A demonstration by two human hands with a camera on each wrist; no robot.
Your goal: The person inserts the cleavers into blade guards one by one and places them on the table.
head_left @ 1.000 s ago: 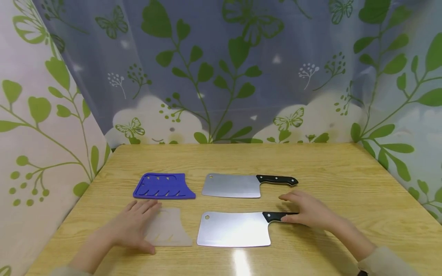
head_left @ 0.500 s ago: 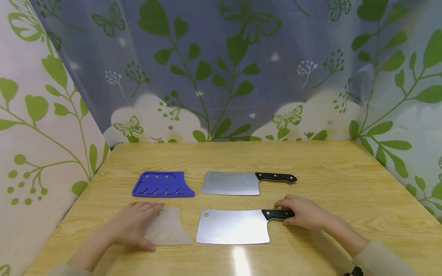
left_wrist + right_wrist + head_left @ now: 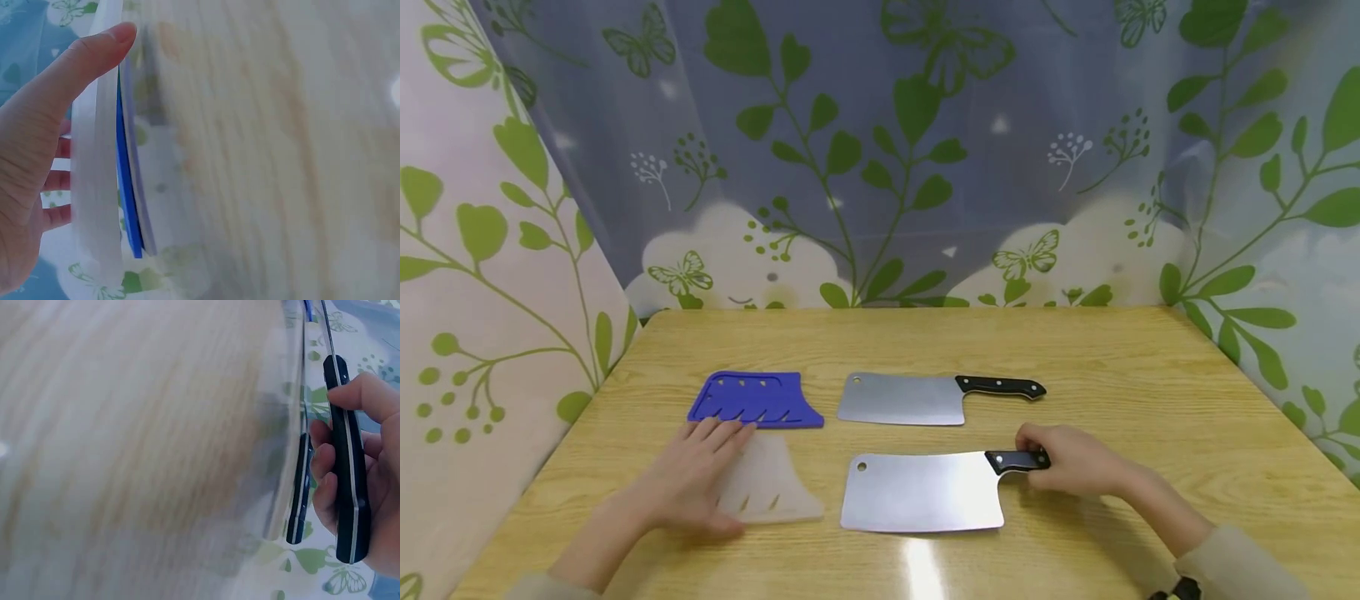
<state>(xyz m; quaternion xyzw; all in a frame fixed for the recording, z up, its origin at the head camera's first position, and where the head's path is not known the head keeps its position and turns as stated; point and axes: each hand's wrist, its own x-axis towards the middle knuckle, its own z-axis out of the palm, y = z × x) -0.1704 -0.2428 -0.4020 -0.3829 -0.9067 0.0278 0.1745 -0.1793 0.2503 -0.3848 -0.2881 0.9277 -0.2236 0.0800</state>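
My right hand [image 3: 1078,460] grips the black handle of the nearer cleaver [image 3: 921,492], whose broad steel blade points left just over the table. In the right wrist view the fingers curl round that handle [image 3: 347,469] and the thumb lies along it. My left hand [image 3: 692,479] holds a whitish translucent blade guard [image 3: 767,483] by its left end, thumb on the near edge and fingers across the far one. The guard [image 3: 97,181] appears edge-on in the left wrist view, slightly tilted. The hand covers its left end. The guard's cut-out end faces the cleaver blade.
A blue blade guard [image 3: 756,400] lies flat behind the left hand. To its right a second cleaver [image 3: 902,400] with a black handle lies on the wooden table [image 3: 880,342]. A leaf-patterned curtain [image 3: 880,167] hangs behind the table and along both sides.
My right hand has closed round the nearer cleaver's handle and shifted the cleaver a little right. My left hand has lifted and tilted the whitish guard slightly, its far edge moving toward the blue guard.
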